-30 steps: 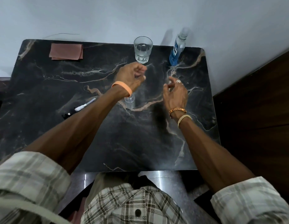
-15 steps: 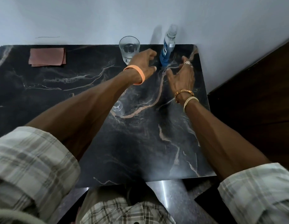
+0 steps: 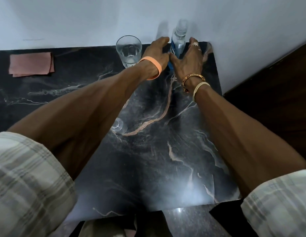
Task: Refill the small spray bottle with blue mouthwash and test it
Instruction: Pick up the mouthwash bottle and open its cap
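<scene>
A tall mouthwash bottle (image 3: 178,40) with blue liquid and a clear cap stands against the wall at the table's back right. My right hand (image 3: 188,62) has its thumb on the bottle's left and its straight fingers on its right, hiding the base. My left hand (image 3: 157,52) reaches in from the left, fingertips beside the label. Whether either hand presses the bottle is unclear. The small clear spray bottle (image 3: 118,127) stands mid-table without its top, partly hidden by my left forearm.
A drinking glass (image 3: 129,50) with some water stands just left of my left hand. A folded pink cloth (image 3: 30,64) lies at the back left of the black marble table (image 3: 174,151). The wall runs right behind the bottle; dark wood flooring is on the right.
Both hands have moved from mid-table to the back right and now flank the mouthwash bottle. The view has shifted forward, and the pump part at the left is out of sight.
</scene>
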`<action>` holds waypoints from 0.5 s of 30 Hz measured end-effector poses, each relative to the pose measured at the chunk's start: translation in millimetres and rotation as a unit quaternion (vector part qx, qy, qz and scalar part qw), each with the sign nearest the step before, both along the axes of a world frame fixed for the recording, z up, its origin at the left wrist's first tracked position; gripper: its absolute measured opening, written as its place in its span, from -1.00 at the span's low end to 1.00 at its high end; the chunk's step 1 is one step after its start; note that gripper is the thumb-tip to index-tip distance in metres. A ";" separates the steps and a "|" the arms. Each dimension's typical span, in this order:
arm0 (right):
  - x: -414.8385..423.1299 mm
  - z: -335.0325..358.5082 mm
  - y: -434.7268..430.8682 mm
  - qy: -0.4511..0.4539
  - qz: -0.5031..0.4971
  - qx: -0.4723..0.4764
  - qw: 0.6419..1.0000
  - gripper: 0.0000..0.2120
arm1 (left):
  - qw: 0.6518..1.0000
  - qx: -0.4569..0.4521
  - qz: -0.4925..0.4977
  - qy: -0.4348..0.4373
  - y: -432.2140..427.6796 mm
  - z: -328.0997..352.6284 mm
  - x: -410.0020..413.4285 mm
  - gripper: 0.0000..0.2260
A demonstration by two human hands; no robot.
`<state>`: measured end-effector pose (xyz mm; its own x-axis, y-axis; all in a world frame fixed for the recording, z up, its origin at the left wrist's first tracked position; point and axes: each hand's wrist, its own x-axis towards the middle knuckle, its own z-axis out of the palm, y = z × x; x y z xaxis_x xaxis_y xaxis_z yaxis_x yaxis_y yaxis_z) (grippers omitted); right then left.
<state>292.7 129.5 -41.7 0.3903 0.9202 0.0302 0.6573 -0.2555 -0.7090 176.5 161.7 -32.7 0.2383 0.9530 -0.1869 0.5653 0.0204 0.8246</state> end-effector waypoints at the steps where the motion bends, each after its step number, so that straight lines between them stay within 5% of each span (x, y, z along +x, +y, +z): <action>1: 0.0 -0.4 3.2 0.004 0.000 -0.001 1.000 -0.21 | 0.999 -0.014 0.011 -0.041 0.5 1.0 2.8 -0.53; 6: -0.2 -2.0 13.9 0.031 -0.009 0.024 0.999 -0.54 | 0.985 -0.055 0.053 -0.156 4.5 6.4 11.4 -0.51; 15: -5.8 16.9 -19.8 0.004 -0.042 0.071 0.997 -0.67 | 0.954 -0.119 0.134 -0.240 -16.1 30.1 8.1 -0.62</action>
